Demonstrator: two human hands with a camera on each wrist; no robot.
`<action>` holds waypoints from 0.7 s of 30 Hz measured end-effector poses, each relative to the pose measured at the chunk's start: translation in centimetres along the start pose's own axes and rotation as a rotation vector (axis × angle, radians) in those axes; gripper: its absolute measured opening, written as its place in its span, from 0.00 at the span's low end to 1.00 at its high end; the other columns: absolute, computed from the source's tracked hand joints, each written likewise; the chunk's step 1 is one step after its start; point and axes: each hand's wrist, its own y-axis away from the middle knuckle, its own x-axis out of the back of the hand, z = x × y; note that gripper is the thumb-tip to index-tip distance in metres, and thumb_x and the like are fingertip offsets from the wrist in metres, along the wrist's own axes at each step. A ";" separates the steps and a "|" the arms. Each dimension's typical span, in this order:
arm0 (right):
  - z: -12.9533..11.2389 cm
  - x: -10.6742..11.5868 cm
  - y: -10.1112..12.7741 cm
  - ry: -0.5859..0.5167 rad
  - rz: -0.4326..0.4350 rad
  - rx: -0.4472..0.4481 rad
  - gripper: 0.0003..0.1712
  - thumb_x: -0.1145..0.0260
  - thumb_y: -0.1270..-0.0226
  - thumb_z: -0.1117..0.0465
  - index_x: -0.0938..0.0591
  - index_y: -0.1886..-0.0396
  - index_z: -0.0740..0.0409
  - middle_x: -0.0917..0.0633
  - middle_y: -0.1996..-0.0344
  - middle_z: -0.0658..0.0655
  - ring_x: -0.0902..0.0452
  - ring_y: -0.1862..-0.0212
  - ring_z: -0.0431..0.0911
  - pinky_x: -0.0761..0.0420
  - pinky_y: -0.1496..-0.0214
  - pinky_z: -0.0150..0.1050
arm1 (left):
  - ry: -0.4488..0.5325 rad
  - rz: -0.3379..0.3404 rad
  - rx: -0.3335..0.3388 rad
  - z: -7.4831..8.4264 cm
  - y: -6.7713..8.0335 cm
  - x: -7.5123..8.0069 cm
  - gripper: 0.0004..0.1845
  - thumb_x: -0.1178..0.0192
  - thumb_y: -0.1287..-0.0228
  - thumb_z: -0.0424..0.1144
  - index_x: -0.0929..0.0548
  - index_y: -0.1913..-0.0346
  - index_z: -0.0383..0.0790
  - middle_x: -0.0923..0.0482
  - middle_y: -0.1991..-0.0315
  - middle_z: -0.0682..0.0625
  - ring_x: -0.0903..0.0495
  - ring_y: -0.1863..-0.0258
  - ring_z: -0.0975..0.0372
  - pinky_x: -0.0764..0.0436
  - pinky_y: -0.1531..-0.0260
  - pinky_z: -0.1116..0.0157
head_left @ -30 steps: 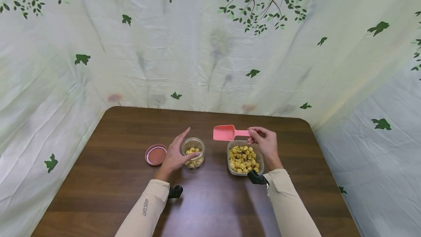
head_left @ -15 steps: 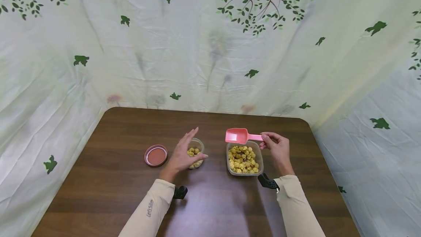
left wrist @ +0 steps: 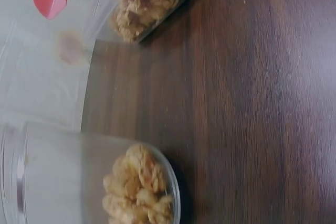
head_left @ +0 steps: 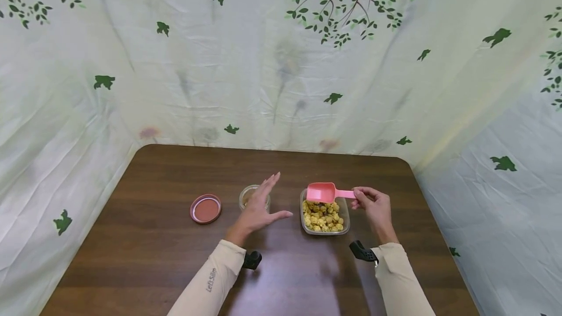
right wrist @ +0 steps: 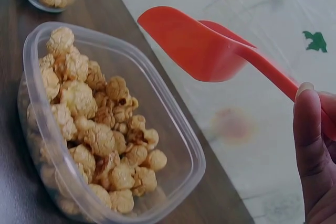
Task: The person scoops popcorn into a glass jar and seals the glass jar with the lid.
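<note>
My right hand pinches the handle of a pinkish-red scoop. In the head view its bowl lies over the far edge of a clear plastic container, which holds caramel popcorn. The right wrist view shows the scoop's bowl above the container rim. With fingers straight and thumb spread, my left hand is in front of a glass jar and holds nothing. That jar has popcorn at its bottom, seen in the left wrist view; the hand hides much of it from the head camera.
A reddish-brown round lid lies on the wooden table, left of the jar. Behind the table's far edge hangs a white curtain printed with leaves and branches.
The scoop in my right hand has moved right and nearer, now over the container's far edge. My left hand has shifted right, covering more of the jar.
</note>
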 end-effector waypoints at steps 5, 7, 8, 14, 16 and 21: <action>0.5 0.6 -0.1 -0.028 0.017 0.004 0.15 0.38 0.32 0.68 0.21 0.53 0.78 0.18 0.74 0.55 0.21 0.77 0.42 0.16 0.69 0.34 | -0.002 -0.019 -0.023 0.4 -0.2 -0.8 0.55 0.24 0.55 0.49 0.43 0.25 0.43 0.43 0.27 0.41 0.43 0.28 0.49 0.39 0.34 0.45; 0.6 0.9 -0.1 -0.036 0.021 0.010 0.16 0.38 0.32 0.68 0.22 0.53 0.80 0.18 0.75 0.53 0.21 0.77 0.41 0.16 0.70 0.34 | -0.012 -0.028 -0.037 0.5 -0.3 -1.2 0.55 0.24 0.55 0.49 0.43 0.25 0.41 0.43 0.27 0.41 0.43 0.28 0.50 0.39 0.34 0.46; 0.6 1.1 -0.1 -0.032 0.025 0.013 0.16 0.38 0.32 0.68 0.22 0.53 0.79 0.18 0.75 0.52 0.21 0.78 0.41 0.16 0.70 0.34 | -0.015 -0.033 -0.045 0.5 -0.4 -1.4 0.55 0.24 0.55 0.49 0.43 0.25 0.40 0.43 0.27 0.41 0.43 0.28 0.50 0.39 0.34 0.46; 0.7 2.2 0.0 0.031 0.029 0.013 0.16 0.38 0.32 0.67 0.21 0.52 0.78 0.17 0.73 0.52 0.21 0.77 0.40 0.17 0.70 0.32 | -0.030 -0.078 -0.070 0.9 -0.4 -2.6 0.55 0.24 0.55 0.49 0.43 0.26 0.36 0.44 0.26 0.41 0.43 0.28 0.49 0.40 0.33 0.48; 0.8 2.6 0.1 0.050 0.030 0.006 0.16 0.38 0.32 0.67 0.21 0.51 0.77 0.17 0.73 0.52 0.21 0.77 0.41 0.17 0.70 0.32 | -0.033 -0.100 -0.064 0.9 -0.3 -2.9 0.55 0.25 0.54 0.50 0.44 0.26 0.36 0.45 0.26 0.42 0.43 0.28 0.49 0.40 0.32 0.49; 1.1 3.3 0.2 0.075 0.039 0.005 0.16 0.38 0.32 0.67 0.21 0.52 0.79 0.17 0.73 0.53 0.21 0.78 0.40 0.16 0.70 0.33 | -0.023 -0.154 -0.004 0.9 0.0 -3.7 0.56 0.26 0.52 0.52 0.47 0.24 0.39 0.48 0.25 0.45 0.45 0.28 0.51 0.42 0.32 0.50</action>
